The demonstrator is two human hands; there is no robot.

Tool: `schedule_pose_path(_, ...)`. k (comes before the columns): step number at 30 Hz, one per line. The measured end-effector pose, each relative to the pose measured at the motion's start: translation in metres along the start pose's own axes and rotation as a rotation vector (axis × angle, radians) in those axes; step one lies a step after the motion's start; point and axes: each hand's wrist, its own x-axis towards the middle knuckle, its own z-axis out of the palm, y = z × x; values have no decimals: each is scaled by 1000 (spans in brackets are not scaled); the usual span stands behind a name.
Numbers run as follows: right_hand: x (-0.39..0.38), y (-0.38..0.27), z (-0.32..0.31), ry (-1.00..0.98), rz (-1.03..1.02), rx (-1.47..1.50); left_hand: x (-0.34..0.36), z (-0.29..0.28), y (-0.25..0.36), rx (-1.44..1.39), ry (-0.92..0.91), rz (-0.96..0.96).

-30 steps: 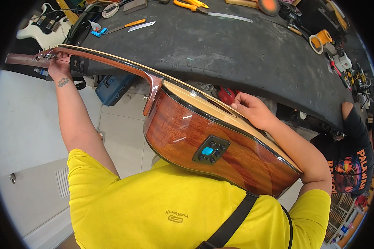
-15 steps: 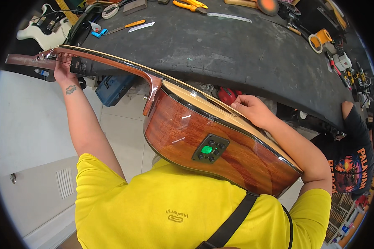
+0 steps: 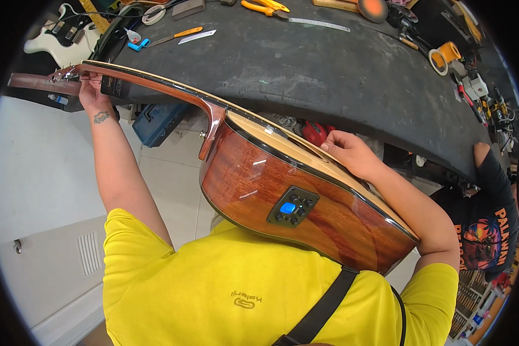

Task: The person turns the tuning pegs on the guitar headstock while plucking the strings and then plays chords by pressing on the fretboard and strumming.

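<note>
Guitar (image 3: 254,179) right across the yellow shirt (image 3: 225,277), and we count just one acoustic in hand, glossy brown side turned up toward us, neck (image 3: 173,89) stretching left along the near edge of the dark bench (image 3: 352,69). One control panel (image 3: 293,206) sits in that side, its single screen (image 3: 288,207) glowing blue among the knobs!

Two hands on the instrument, we see. Our left grip (image 3: 93,89) is up at the head end, fingers bent in beside the metal tuners (image 3: 69,74), one black tag (image 3: 112,86) hanging just beside it; how tightly it closes, we cannot tell. Our right grip (image 3: 352,151) is curled over the pale top (image 3: 259,128), thumb near a bent forefinger by the sound hole; whether anything is pinched there, we cannot tell. So the guitar spans the gap between the two, its body beneath the right forearm (image 3: 412,202).

Over to the bench, where we tally one pair of yellow-handled pliers (image 3: 265,7), one steel ruler (image 3: 319,25), one orange-handled knife (image 3: 191,31), one loose blade (image 3: 196,37), and two tape rolls, one far left (image 3: 153,15), one at right. We also spot one white electric guitar (image 3: 60,43), one blue case (image 3: 158,124) below, and one co-worker (image 3: 484,225) in a dark shirt.
</note>
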Motion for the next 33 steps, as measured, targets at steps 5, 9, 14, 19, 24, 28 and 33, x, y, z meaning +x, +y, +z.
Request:
schedule_pose_path(5,-5,3,-3,29,49,12,5,30,-53,70,80,70)
schedule_pose_path(9,-2,0,0,-2,15,6,-2,29,-23,181,239,176)
schedule_pose_path(14,-3,2,-1,10,29,25,12,23,-28,194,276,138)
schedule_pose_path(19,-1,2,-1,22,25,6,15,21,-21,84,120,117)
schedule_pose_path(24,-1,-5,-1,9,20,-53,10,23,-19,94,131,143)
schedule_pose_path(28,-6,-2,0,25,-8,-47,5,41,-24,134,226,177)
schedule_pose_path(33,-9,-1,-2,37,34,-13,-20,104,-67,441,508,347)
